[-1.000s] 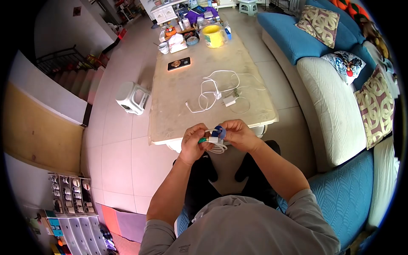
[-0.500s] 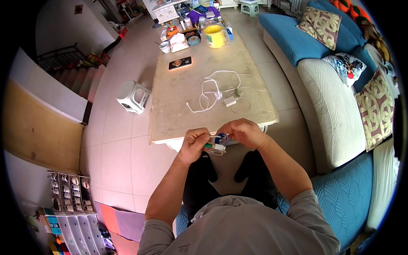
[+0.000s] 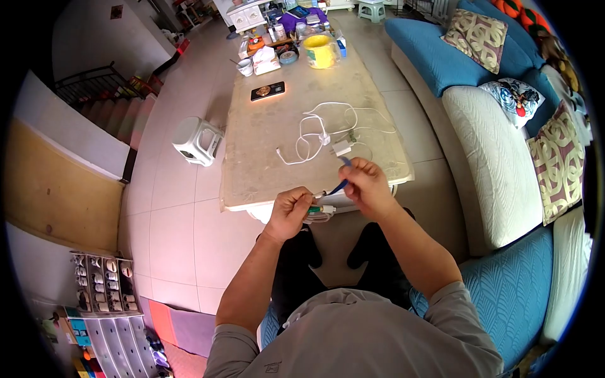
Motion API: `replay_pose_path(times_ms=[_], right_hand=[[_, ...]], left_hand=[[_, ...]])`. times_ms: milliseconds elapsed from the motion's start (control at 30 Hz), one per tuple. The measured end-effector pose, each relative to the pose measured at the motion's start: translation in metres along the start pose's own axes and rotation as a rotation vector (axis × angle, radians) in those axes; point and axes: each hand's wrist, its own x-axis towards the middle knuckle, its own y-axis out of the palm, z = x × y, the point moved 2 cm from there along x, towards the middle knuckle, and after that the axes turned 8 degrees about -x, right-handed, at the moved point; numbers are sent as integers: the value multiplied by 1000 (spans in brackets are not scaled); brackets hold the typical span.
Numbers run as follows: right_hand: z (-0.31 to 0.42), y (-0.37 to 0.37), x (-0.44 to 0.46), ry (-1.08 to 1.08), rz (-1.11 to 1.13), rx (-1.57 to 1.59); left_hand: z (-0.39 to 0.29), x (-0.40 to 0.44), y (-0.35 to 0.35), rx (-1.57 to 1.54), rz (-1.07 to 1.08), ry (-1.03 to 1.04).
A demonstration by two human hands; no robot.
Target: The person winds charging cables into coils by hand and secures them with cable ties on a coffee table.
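My left hand [image 3: 291,213] is closed around a coiled white cable [image 3: 320,218], whose white plug end with a green part sticks out to the right of my fingers. From the bundle a blue strap [image 3: 338,188] runs up to my right hand [image 3: 368,188], which pinches it between thumb and fingers. The strap is stretched out at a slant between both hands, above the table's near edge. Just beyond my right hand lies a white charger plug [image 3: 341,148]. A tangled white cable [image 3: 309,135] is spread on the table to its left.
A phone [image 3: 268,91] lies on the table [image 3: 252,170]. Farther back are a yellow roll [image 3: 321,51], a tissue pack [image 3: 266,60] and a cup [image 3: 245,67]. A white stool [image 3: 196,142] stands left; a sofa [image 3: 491,164] lines the right.
My right hand has moved up and away from my left hand, drawing the blue strap from a loop into a straight length. My left hand stays on the cable.
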Motion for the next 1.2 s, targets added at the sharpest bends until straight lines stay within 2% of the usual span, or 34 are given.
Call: replay_pose_path(times_ms=[33, 133, 267, 433, 533, 633, 733, 833, 933, 1033, 1100, 1200], right_hand=[[3, -1, 0, -41, -57, 86], [11, 3, -2, -43, 1, 122], [1, -3, 1, 66, 49, -180], [-5, -2, 3, 194, 193, -503], [0, 7, 4, 137, 228, -649], [-6, 6, 11, -11, 262, -663], [-4, 5, 12, -18, 275, -805], [4, 15, 7, -221, 312, -1117], [-2, 11, 10, -340, 261, -1116], [2, 15, 4, -220, 259, -947], [1, 14, 4, -224, 268, -942], [4, 9, 6, -210, 240, -914]], left_hand=[[5, -2, -2, -2, -12, -9], [8, -3, -2, -117, -102, -36], [16, 0, -8, -409, -131, 30], [11, 1, -5, -457, -142, 20], [13, 2, -2, -444, -123, 13], [12, 2, 1, -415, -121, 12], [11, 2, 5, -346, -140, -15], [11, 2, 7, -361, -115, -33], [14, 3, 6, -444, -43, 1], [16, 3, 3, -439, -23, -61], [13, 2, 3, -410, -38, -144], [0, 0, 6, -165, 19, -225]])
